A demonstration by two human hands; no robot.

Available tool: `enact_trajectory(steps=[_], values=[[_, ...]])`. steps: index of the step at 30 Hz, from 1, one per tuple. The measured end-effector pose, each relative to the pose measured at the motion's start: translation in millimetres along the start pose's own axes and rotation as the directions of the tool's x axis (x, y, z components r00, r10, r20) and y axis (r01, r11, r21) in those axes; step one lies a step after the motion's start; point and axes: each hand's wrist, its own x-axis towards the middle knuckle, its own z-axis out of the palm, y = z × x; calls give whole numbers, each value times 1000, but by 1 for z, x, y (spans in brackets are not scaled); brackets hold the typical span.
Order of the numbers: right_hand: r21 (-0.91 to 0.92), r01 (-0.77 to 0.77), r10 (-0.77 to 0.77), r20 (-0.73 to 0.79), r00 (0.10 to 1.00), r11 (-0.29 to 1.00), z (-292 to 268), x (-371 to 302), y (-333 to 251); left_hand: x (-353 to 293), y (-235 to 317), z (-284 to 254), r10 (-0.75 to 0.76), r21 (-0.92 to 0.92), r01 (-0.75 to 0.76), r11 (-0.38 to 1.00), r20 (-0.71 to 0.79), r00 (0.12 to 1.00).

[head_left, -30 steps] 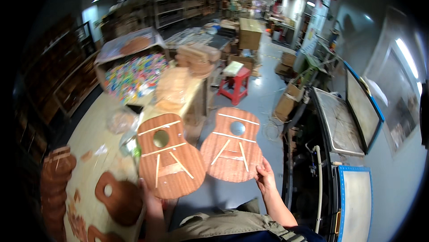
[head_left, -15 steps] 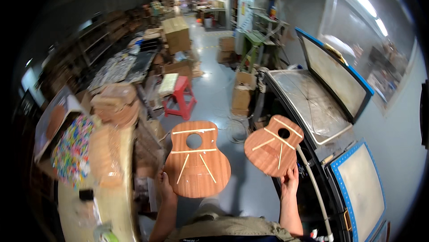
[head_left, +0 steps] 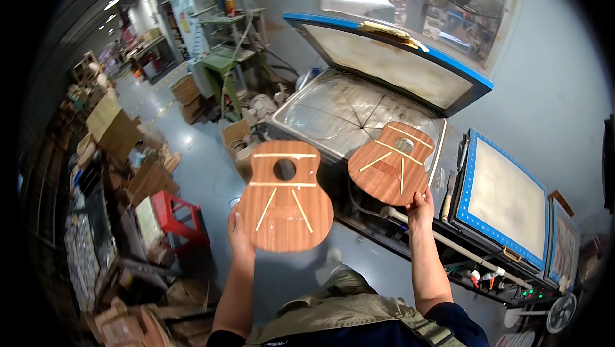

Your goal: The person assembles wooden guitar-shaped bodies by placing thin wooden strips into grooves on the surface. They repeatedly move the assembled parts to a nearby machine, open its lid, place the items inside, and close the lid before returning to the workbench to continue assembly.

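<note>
My left hand (head_left: 240, 238) is closed on the lower left edge of a guitar soundboard (head_left: 288, 228), a brown wooden plate with a round hole and pale glued braces. My right hand (head_left: 419, 211) grips a second, similar guitar soundboard (head_left: 384, 180) by its lower right edge. Both plates are tilted, braced faces toward me and narrower ends pointing away. The right one overlaps the near edge of an open press's metal bed (head_left: 320, 107) in view; whether it touches is unclear. Behind that bed the press lid (head_left: 397, 62), blue-framed with a pale sheet, stands raised.
Right of the open press lies a closed blue-framed panel (head_left: 506, 196). A pale pipe (head_left: 461, 248) runs along the front of the machine. On the left are a red stool (head_left: 179, 219) and cardboard boxes (head_left: 115, 126); a green metal stand (head_left: 224, 59) is farther back.
My view has swung right toward the open press. Both soundboards have stayed in my hands, and the right one now appears in front of the press bed.
</note>
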Motion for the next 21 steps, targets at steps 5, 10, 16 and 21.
enact_trajectory(steps=[5,10,16,21], values=[[21,105,-100,-175,980,994,19,117,14,137,-52,123,-22,12,21,1000,155,988],[65,25,-2,-330,944,998,33,171,48,246,-103,188,-71,94,49,994,250,966],[-400,9,-260,-580,772,917,48,194,61,333,-138,271,-135,327,44,944,261,956],[-939,343,-880,149,451,17,166,153,-40,402,-180,282,-69,596,-155,788,337,939]])
